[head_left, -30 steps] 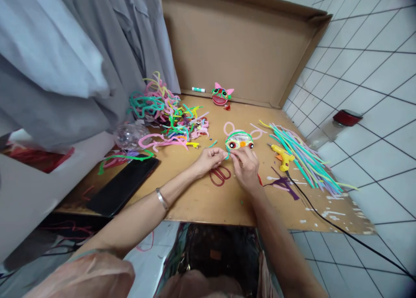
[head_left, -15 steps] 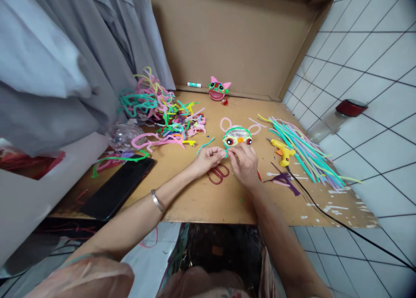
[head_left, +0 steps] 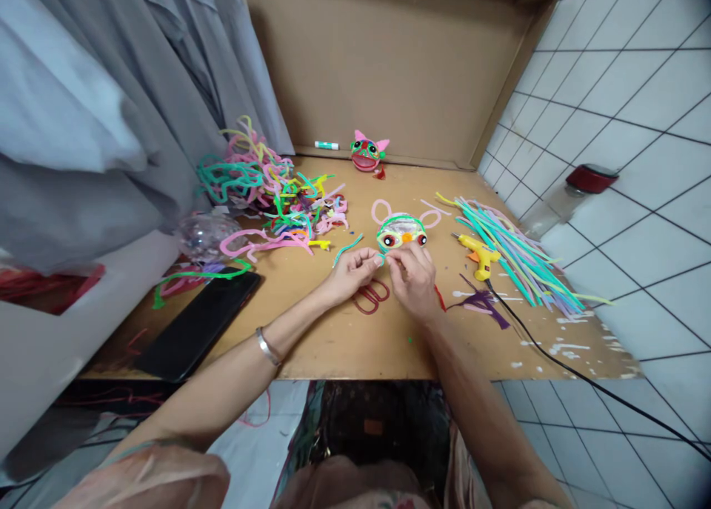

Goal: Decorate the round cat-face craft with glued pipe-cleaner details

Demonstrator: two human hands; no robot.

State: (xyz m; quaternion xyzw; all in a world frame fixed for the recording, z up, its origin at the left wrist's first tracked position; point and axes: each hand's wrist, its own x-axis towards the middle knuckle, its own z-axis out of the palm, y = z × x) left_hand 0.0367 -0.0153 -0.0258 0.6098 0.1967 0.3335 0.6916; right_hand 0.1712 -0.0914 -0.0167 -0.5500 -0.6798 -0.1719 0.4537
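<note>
My left hand (head_left: 355, 273) and my right hand (head_left: 412, 278) meet over the table, thumbs and fingertips pinched close together. Between them shows a short bit of teal pipe cleaner (head_left: 380, 260), gripped from both sides. Just beyond my fingers sits a craft animal head (head_left: 401, 227) with red-ringed eyes, an orange nose and pink loop ears; its lower part is hidden by my right hand. Scissors with dark red handles (head_left: 371, 297) lie under my hands, their blades covered. Another teal strand (head_left: 347, 250) pokes out behind my left hand, and I cannot tell whether it joins the held piece.
On the right lie a yellow glue gun (head_left: 478, 257) with a black cord, a bundle of pipe cleaners (head_left: 516, 253) and a purple tassel (head_left: 482, 303). At left are tangled pipe cleaners (head_left: 278, 190) and a black phone (head_left: 200, 324). A finished-looking pink-eared head (head_left: 366, 152) stands at the back.
The whole view has shifted slightly. My hands keep their pinch near the same spot, and the teal bit between my fingertips is turned a little. Nothing on the table has visibly moved.
</note>
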